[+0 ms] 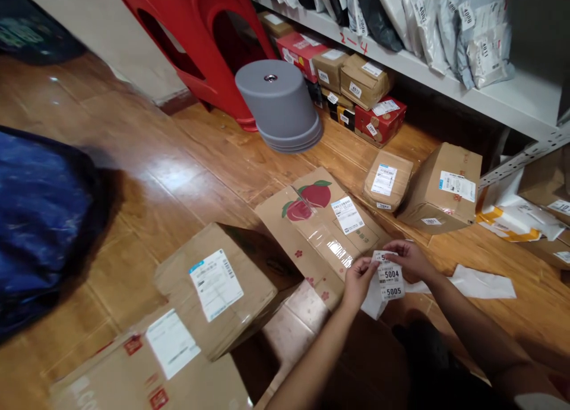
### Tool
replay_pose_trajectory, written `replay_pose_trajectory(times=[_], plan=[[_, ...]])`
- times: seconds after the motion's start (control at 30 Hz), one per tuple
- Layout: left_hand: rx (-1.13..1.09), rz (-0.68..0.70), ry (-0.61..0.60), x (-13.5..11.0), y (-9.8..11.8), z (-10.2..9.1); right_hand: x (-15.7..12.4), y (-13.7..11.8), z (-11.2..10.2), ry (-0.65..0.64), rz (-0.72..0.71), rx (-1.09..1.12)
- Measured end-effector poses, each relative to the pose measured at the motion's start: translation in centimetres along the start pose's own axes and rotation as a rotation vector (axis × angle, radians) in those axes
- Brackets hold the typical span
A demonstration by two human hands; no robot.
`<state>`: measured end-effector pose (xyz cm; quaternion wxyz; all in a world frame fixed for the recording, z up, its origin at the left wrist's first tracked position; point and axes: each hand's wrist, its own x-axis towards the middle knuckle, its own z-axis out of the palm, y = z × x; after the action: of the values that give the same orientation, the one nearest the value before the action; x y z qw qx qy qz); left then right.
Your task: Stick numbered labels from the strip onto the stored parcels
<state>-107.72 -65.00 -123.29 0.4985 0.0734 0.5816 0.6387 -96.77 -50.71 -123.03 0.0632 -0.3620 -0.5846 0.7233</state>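
Observation:
My left hand (358, 277) and my right hand (407, 258) both pinch a white strip of number stickers (389, 276) reading 5004 and 5005, held low over the floor. Just behind the strip lies a flat cardboard box printed with red apples (312, 217) and a white shipping label. A plain cardboard box with a label (218, 288) sits to the left of my hands. Another labelled box (146, 368) lies at the bottom left.
Two more cardboard parcels (439, 187) stand by a white shelf (467, 92) holding grey mail bags. Small boxes are stacked under it. Grey stacked stools (280, 104), a red plastic object (196, 30), a dark blue bag (40, 220) and white backing paper (481, 282) lie on the wooden floor.

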Motion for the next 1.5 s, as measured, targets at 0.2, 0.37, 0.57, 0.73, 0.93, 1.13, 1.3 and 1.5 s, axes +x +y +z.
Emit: replay_pose_trajectory(times=[0.2,0.37,0.57,0.73,0.93,1.13,1.3,1.5], plan=[[-0.050,0.010,-0.005,0.2,-0.8,0.2,-0.1,0.4,-0.3,0.009,-0.001,-0.001],[0.041,-0.147,0.023,-1.7,-5.4,1.8,-1.0,2.5,-2.1,-0.145,0.056,-0.207],[0.090,-0.380,0.045,-6.5,-11.5,2.2,-3.5,7.4,-1.1,-0.294,0.171,-0.417],[0.190,-0.489,0.005,-8.3,-11.9,-0.7,-4.1,10.1,2.5,-0.214,0.040,-0.469],[0.349,-0.539,-0.058,-12.6,-7.1,-6.1,-4.3,12.5,4.1,-0.039,-0.296,-0.541],[0.660,-0.484,-0.298,-20.9,-1.6,-10.6,-3.9,14.0,4.8,0.355,-0.325,-0.650],[0.514,-0.502,-0.302,-24.0,1.7,-13.8,-2.6,11.3,2.1,0.144,-0.104,-0.787],[0.468,-0.132,-0.184,-21.5,5.4,-15.3,-3.0,1.4,3.3,-0.011,-0.150,-0.582]])
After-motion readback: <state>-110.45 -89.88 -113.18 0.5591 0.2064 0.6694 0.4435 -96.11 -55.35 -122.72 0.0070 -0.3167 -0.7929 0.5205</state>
